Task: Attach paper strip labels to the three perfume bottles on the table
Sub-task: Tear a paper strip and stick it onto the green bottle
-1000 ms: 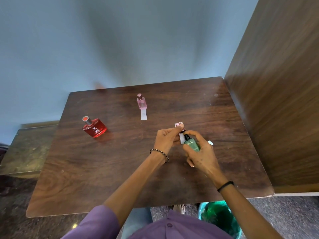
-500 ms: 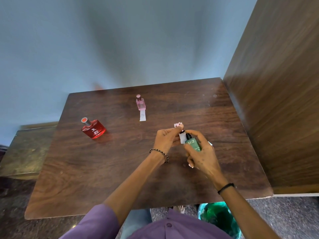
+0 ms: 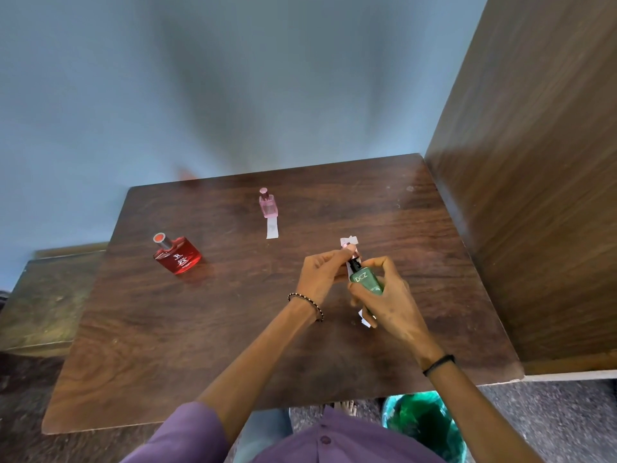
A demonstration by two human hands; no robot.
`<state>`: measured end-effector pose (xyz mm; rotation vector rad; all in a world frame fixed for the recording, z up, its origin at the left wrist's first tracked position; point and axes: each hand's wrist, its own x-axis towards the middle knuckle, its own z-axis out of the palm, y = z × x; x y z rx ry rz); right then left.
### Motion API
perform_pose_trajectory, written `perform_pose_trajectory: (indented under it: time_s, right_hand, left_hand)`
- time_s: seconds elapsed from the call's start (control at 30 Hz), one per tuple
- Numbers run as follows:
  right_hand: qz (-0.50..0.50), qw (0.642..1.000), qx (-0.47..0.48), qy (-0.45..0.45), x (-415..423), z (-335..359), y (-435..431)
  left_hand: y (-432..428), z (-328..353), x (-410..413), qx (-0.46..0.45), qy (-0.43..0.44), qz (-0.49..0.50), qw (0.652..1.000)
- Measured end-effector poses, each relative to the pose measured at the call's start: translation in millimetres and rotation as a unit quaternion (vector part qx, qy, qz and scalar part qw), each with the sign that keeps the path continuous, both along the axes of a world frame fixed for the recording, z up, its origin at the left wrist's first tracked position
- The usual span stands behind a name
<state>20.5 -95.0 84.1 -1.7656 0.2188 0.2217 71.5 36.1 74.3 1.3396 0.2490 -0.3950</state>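
My right hand (image 3: 390,305) grips a green perfume bottle (image 3: 365,280) with a black top, tilted above the table. My left hand (image 3: 322,274) pinches a white paper strip (image 3: 350,269) against the bottle's neck. A small scrap of pink and white paper (image 3: 349,242) lies just behind my hands. Another white strip end (image 3: 364,319) pokes out under my right hand. A pink bottle (image 3: 267,202) stands at the back with a paper strip (image 3: 272,228) hanging from it. A red bottle (image 3: 177,253) stands at the left with no strip visible.
The brown wooden table (image 3: 200,329) meets a tall wooden panel (image 3: 534,195) on the right. A green bin (image 3: 424,426) sits on the floor below the front edge. A lower dark surface (image 3: 40,295) lies to the left.
My hands stayed in place; the green bottle tilted slightly and a strip end now shows under my right hand. The view shifted a little.
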Motion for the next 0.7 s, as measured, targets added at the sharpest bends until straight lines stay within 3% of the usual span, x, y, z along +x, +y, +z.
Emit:
perform_pose_trajectory:
  time_s: [0.37,0.7]
  right_hand:
    - [-0.011,1.0,-0.016,-0.017,2,6,9]
    - [-0.059,0.987,0.147,0.023,8,-13,25]
  left_hand:
    - [7,-3,-8,0.004,-0.013,-0.023,1.0]
    - [14,-10,-12,-0.034,0.005,-0.002,0.999]
